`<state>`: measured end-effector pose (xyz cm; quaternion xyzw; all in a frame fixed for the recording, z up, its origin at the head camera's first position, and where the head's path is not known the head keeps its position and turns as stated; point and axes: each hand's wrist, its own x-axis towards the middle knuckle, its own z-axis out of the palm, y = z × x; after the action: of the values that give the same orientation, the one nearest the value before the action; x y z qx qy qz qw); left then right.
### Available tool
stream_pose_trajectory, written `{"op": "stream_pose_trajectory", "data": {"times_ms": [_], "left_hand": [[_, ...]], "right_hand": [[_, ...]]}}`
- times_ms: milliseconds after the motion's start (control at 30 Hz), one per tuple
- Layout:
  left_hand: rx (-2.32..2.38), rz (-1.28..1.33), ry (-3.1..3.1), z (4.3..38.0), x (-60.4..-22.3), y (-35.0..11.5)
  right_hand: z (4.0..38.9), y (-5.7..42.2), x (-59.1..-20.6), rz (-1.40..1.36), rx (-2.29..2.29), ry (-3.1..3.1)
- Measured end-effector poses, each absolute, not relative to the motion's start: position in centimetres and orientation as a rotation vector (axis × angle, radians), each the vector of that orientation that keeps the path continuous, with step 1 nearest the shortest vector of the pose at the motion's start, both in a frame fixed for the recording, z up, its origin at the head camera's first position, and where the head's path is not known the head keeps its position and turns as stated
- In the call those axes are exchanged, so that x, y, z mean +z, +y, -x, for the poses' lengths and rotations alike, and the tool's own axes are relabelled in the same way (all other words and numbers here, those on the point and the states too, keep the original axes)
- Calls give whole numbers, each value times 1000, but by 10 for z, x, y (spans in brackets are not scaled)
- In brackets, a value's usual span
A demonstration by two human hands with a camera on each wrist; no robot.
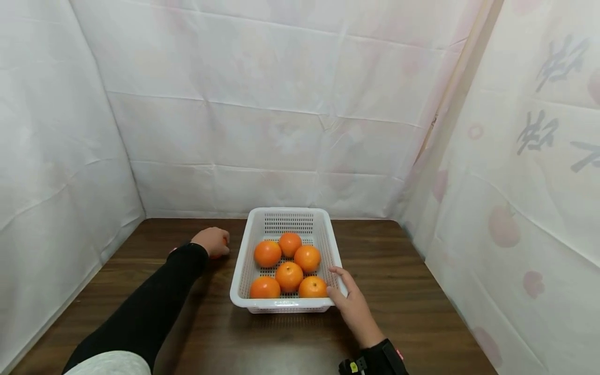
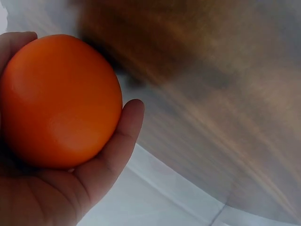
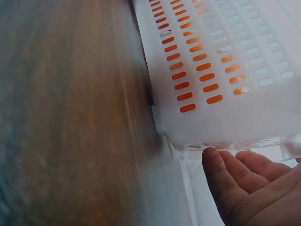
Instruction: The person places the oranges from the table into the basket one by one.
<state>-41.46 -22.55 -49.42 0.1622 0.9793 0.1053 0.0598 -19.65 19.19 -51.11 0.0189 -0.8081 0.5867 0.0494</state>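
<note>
My left hand (image 1: 212, 241) is on the left of the table, its fingers around an orange (image 2: 61, 101). Only slivers of that fruit show in the head view; the left wrist view shows it large, with a thumb and fingers about it. A white perforated plastic basket (image 1: 240, 265) stands to the right of this hand, with several oranges (image 1: 289, 276) in its near and middle part. At the basket's near right corner my right hand (image 1: 352, 307) grips the rim. From the right wrist view, some of its fingertips (image 3: 211, 157) lie against the basket's outside.
The basket stands on a dark brown wooden table (image 1: 389, 271). White cloth (image 1: 262, 130) hangs behind the table, and more hangs at the left and right sides. Printed fruit and characters show on the right cloth (image 1: 511, 219).
</note>
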Motion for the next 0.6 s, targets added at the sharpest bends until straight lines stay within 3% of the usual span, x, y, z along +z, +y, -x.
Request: {"op": "stream_pose_trajectory", "data": {"times_ms": [600], "left_hand": [[312, -576, 2913, 363, -501, -220]], "right_hand": [[193, 188, -502, -70, 1727, -2481]]}}
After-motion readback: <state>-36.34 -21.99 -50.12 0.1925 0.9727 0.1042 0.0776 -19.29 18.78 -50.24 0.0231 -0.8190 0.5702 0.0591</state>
